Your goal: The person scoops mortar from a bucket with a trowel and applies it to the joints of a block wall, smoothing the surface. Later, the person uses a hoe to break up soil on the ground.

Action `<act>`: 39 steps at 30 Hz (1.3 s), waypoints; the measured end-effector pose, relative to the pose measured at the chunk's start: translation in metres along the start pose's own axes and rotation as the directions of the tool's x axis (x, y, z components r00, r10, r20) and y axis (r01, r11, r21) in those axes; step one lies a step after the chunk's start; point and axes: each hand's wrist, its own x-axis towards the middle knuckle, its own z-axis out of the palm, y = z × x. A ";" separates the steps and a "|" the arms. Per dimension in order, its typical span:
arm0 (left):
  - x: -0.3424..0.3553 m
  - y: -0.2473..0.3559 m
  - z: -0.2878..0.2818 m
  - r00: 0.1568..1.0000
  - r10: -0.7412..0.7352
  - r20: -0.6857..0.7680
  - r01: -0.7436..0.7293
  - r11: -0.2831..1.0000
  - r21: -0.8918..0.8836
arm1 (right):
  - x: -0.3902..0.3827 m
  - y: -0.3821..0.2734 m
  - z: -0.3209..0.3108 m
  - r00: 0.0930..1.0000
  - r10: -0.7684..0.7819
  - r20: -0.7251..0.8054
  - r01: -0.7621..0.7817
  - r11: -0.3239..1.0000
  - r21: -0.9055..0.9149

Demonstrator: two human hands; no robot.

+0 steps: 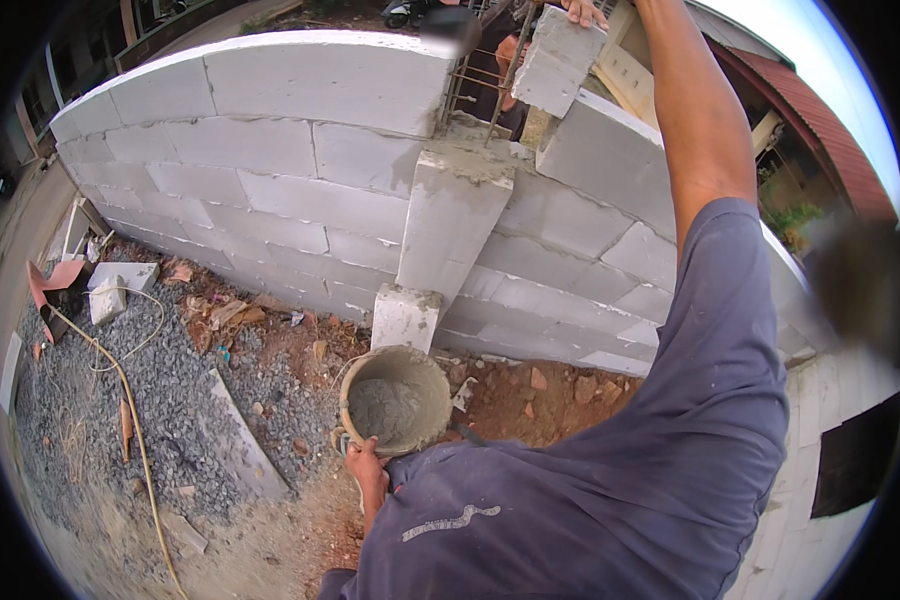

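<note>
My left hand [366, 463] is closed on the near left rim of a round bucket [346, 392], low at my front. Grey wet mortar [385, 412] lies inside the bucket. My right arm [705, 120] reaches up to the top edge of the view, where its wrist is cut off. Fingers [584, 13] that appear to be my right hand's are bent over the top of a white lightweight concrete block [560, 62]. That block stands tilted on the wall's top, right of a gap with steel bars [470, 85]. Fresh mortar [470, 165] covers the ledge below the gap.
A long wall of white blocks [350, 205] crosses the view, with a stepped block pier [448, 220] in front. Another person [510, 70] is partly visible behind the gap. Gravel [170, 390], a yellow hose [130, 400], a reddish pan [58, 290] and rubble lie at left.
</note>
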 end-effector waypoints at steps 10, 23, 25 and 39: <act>0.000 -0.004 -0.005 1.000 0.021 -0.017 -0.021 1.000 0.004 | -0.001 0.003 0.002 0.998 -0.050 -0.039 0.043 0.985 -0.167; 0.005 -0.006 -0.009 1.000 -0.007 -0.025 0.008 1.000 0.025 | -0.012 -0.001 0.005 0.997 -0.062 -0.055 0.054 0.991 -0.122; 0.003 -0.003 -0.008 1.000 -0.005 -0.020 0.006 0.999 0.032 | -0.009 -0.005 0.004 0.995 -0.079 -0.068 0.073 0.993 -0.098; 0.005 -0.008 -0.010 1.000 0.008 -0.008 -0.008 1.000 -0.012 | -0.009 -0.001 0.009 0.995 -0.094 -0.042 0.090 0.992 -0.093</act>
